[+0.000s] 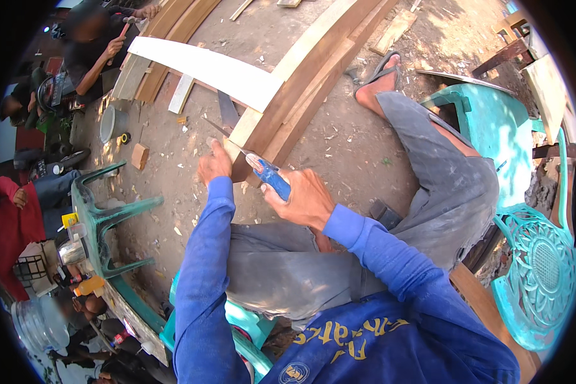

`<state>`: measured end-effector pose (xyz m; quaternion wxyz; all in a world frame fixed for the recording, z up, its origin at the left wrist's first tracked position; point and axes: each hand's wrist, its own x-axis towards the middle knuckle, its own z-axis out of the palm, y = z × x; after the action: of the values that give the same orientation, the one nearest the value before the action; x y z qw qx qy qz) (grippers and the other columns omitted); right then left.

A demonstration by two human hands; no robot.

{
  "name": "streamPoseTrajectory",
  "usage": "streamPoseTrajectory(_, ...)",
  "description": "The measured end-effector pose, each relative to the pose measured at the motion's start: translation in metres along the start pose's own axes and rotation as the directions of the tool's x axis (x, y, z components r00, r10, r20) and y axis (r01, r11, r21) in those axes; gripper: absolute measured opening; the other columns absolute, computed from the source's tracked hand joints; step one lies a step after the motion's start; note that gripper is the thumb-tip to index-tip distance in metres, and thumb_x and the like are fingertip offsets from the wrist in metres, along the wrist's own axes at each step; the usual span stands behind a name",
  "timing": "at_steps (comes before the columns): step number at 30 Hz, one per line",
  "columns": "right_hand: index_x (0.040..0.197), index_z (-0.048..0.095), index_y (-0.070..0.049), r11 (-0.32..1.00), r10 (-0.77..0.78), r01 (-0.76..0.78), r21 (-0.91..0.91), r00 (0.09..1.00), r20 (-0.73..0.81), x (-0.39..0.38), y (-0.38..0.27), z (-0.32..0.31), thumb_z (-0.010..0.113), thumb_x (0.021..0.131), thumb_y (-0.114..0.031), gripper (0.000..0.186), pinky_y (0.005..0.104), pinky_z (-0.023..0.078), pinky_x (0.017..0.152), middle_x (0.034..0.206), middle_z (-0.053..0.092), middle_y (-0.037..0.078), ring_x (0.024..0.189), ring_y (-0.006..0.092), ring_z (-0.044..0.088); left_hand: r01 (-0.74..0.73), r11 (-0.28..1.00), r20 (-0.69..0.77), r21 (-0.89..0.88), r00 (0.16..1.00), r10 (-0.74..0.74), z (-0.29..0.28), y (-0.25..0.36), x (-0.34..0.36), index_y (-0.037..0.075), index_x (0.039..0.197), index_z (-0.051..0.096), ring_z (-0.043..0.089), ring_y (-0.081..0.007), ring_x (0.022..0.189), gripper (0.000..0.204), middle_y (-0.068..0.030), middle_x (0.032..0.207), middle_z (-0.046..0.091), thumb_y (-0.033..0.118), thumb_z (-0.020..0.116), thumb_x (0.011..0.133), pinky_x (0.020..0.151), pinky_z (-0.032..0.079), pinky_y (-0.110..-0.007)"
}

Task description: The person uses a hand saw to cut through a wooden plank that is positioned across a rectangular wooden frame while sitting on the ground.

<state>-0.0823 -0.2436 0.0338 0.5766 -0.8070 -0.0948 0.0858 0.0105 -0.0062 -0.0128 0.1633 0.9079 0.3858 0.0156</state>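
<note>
Fingers of our right hand (306, 198) are wrapped around the grip of a blue-handled tool (272, 179), in the middle of the head view. Its narrow metal blade (219, 129) points away from us and to the left, crossing the near end of a wooden beam (256, 131); we cannot tell whether the blade touches the wood. Our left hand (215, 163) is at that same beam end, just beside the blade, with its fingers bent toward the wood; we cannot tell how firmly they grip it.

Another length of timber (310, 112) lies along the beam's right side. Across the top, a long white board (205, 69) reaches from this beam to the other beams (152, 82) at our left. Under the white board we see a dark flat piece (226, 109) and a short pale offcut (181, 95).

On the ground to our left are a bucket (111, 123) and a small wood block (140, 156), near a green plastic chair (112, 214). Beyond the bucket, a co-worker's hand (114, 47) holds a hammer (123, 32). At our right are a teal stool (493, 121) and a teal chair (544, 262) with a patterned back.
</note>
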Motion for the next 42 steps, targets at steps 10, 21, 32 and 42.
streamPoseTrajectory(10,0.079,0.066,0.0,0.999,0.034,-0.033,-0.003,0.998,0.061,-0.083,-0.007,-0.049,0.073,0.084,-0.025,0.027,0.047,0.054,0.058,0.065,0.064,0.023,0.063,0.0431,0.067,0.044,0.998,-0.02,0.036,0.999,-0.043,-0.007,-0.01,0.008,-0.01,0.107,0.075,0.066,-0.0496,0.112,0.074,-0.0369,0.113,0.068,0.059,0.05,0.095,0.101,0.049,-0.052)
streamPoseTrajectory(21,0.092,0.071,0.0,0.993,0.114,-0.115,0.001,0.979,0.169,-0.103,-0.029,-0.072,0.071,0.084,-0.022,0.023,0.0428,0.055,0.061,0.071,0.066,0.022,0.067,0.0417,0.07,0.173,0.985,0.019,-0.027,0.985,-0.172,-0.014,-0.038,0.005,-0.01,0.104,0.075,0.066,-0.0493,0.113,0.075,-0.0368,0.113,0.068,0.059,0.047,0.095,0.102,0.049,-0.049)
streamPoseTrajectory(32,0.073,0.058,-0.001,0.99,-0.138,0.138,-0.004,0.99,-0.028,-0.007,0.03,0.028,0.068,0.088,-0.019,0.027,0.0445,0.046,0.054,0.059,0.057,0.02,0.053,0.0386,0.063,0.09,0.987,0.133,-0.133,0.988,-0.073,-0.016,-0.021,0.0,0.0,0.108,0.077,0.066,-0.0478,0.114,0.073,-0.0317,0.115,0.07,0.062,0.04,0.098,0.102,0.049,-0.053)
streamPoseTrajectory(42,0.076,0.061,0.002,1.0,0.006,-0.006,0.003,1.0,0.03,-0.032,-0.003,-0.011,0.068,0.09,-0.02,0.027,0.0425,0.043,0.054,0.058,0.054,0.018,0.051,0.0266,0.055,0.094,0.977,0.136,-0.194,0.988,-0.068,-0.007,-0.007,-0.005,-0.003,0.104,0.077,0.067,-0.0495,0.11,0.069,-0.0339,0.113,0.07,0.059,0.047,0.095,0.101,0.051,-0.052)
